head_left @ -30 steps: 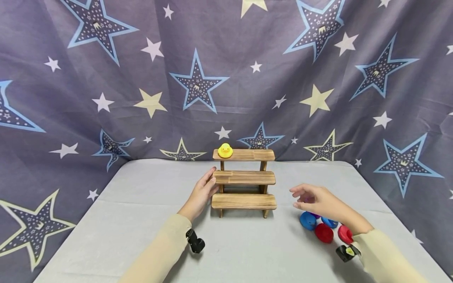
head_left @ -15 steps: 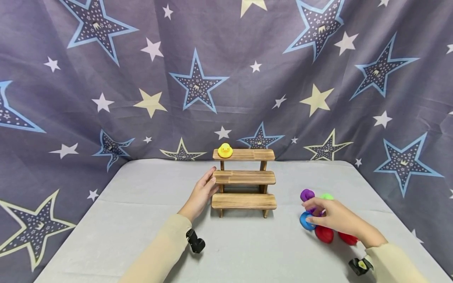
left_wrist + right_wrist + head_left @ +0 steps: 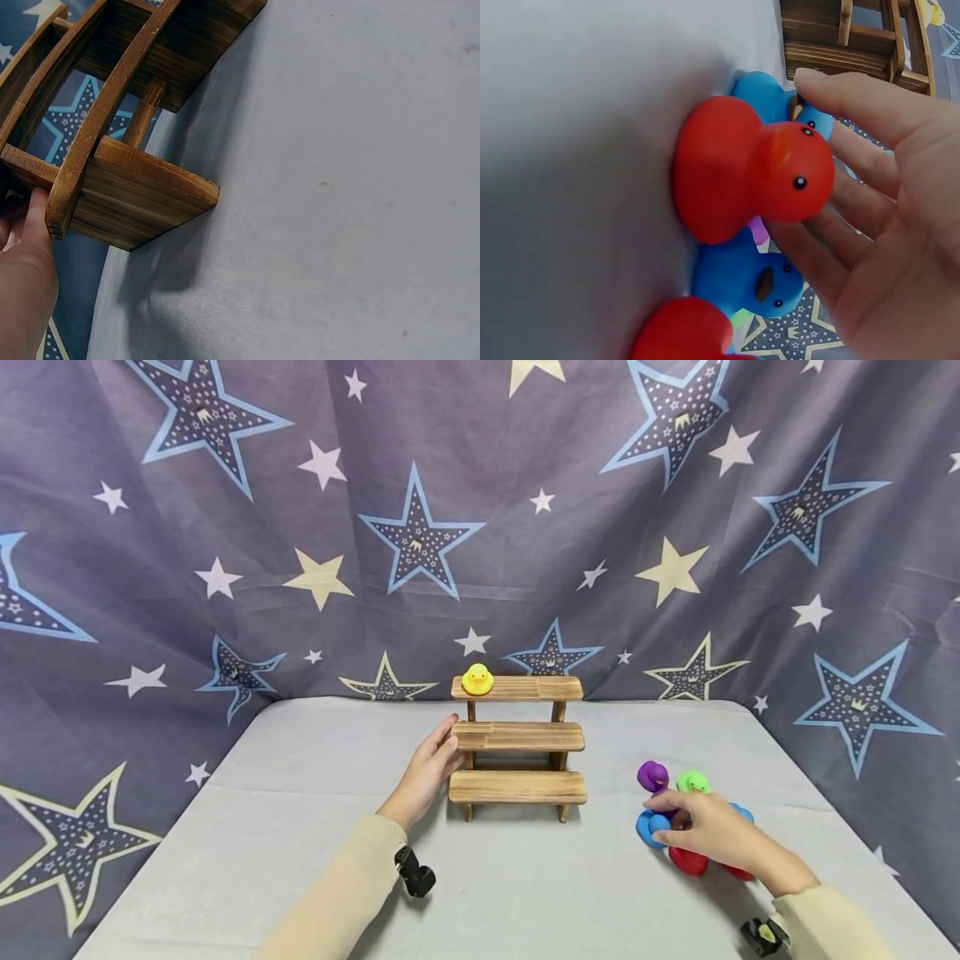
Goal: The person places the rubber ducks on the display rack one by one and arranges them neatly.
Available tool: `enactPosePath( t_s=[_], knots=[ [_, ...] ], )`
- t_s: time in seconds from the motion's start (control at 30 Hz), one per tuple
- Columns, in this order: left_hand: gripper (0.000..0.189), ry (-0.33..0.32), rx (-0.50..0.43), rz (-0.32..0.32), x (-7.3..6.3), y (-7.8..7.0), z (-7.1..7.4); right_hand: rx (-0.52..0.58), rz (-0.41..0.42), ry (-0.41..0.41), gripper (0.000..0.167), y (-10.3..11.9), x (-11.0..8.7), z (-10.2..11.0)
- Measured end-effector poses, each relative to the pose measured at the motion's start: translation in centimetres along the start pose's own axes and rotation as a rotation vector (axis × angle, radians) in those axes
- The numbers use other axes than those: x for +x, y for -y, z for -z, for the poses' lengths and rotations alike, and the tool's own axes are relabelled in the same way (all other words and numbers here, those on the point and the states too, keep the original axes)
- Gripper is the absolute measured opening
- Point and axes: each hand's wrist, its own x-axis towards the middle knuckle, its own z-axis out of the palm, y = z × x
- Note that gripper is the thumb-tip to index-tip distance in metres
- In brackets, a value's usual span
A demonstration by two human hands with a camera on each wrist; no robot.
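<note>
A three-tier wooden display stand [image 3: 517, 787] stands mid-table. My left hand [image 3: 422, 777] holds its left side at the middle tier; in the left wrist view the thumb lies against the wood and the other fingers are partly hidden. At the right, my right hand [image 3: 712, 831] reaches down into a cluster of rubber ducks. Its thumb and index finger are on either side of a blue rubber duck [image 3: 649, 829], whose head shows between them in the right wrist view. A red rubber duck [image 3: 716, 169] sits close under the palm, and another blue duck [image 3: 731, 274] lies beyond it.
A yellow rubber duck [image 3: 477, 679] sits on the left of the top tier. Purple [image 3: 652, 775] and green [image 3: 693, 782] ducks stand behind the right hand. A second red duck [image 3: 682, 330] is at the cluster's near side. A starry cloth [image 3: 480, 527] hangs behind the table.
My right hand has moved down and rightward onto the ducks, its fingers coming round the blue rubber duck. The purple and green ducks have come into sight. My left hand stays on the stand.
</note>
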Motion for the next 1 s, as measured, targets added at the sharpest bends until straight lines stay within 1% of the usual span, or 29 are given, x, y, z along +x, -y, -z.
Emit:
enactPosePath(
  t_s=[0.2, 0.3, 0.53, 0.87, 1.0],
  knots=[
    [0.053, 0.000, -0.001, -0.005, 0.1, 0.0, 0.0, -0.066, -0.007, -0.033, 0.043, 0.0, 0.0, -0.4],
    [0.053, 0.000, -0.001, -0.003, 0.1, -0.1, 0.0, -0.100, 0.004, -0.055, 0.044, 0.1, 0.0, -0.7],
    [0.053, 0.000, 0.006, 0.004, 0.1, -0.1, 0.0, -0.110, 0.041, -0.081, 0.043, 0.1, -0.2, -1.4],
    [0.053, -0.009, -0.002, 0.005, 0.0, -0.2, -0.1, -0.131, 0.038, -0.067, 0.043, 0.0, -0.2, -1.4],
    [0.052, -0.011, 0.000, 0.010, 0.0, -0.2, -0.1, -0.121, 0.028, -0.058, 0.043, 0.0, -0.2, -1.3]
  ],
)
